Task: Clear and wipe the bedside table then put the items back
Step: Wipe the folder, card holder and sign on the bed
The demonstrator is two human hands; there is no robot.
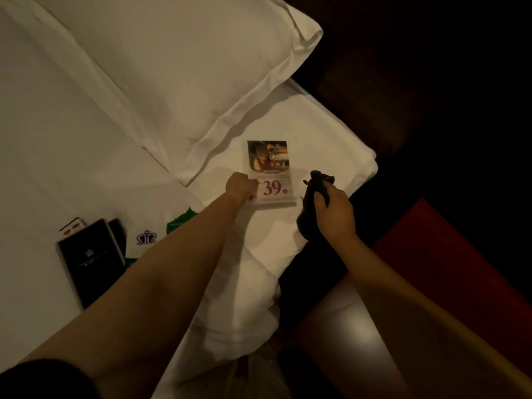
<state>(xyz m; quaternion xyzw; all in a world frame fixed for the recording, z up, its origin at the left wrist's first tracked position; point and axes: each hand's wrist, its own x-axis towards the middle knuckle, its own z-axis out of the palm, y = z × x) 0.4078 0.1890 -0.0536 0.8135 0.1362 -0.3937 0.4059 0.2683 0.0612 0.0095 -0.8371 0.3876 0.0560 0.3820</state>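
A clear acrylic sign stand [270, 171] with a photo and a large "39" lies on the white bed near its right edge. My left hand [240, 188] grips the sign's lower left corner. To the right of the sign, my right hand [335, 210] is closed around a dark crumpled cloth [312, 203] held just above the sheet. Further left on the bed lie a black folder [92, 263], a small card box [72, 224] and a white-and-green packet [161, 231] partly hidden under my left forearm.
A large white pillow [184, 70] fills the upper part of the bed. A red-brown glossy surface [449, 272] with a light reflection sits at the lower right, beside the bed. The area beyond the bed at the upper right is dark.
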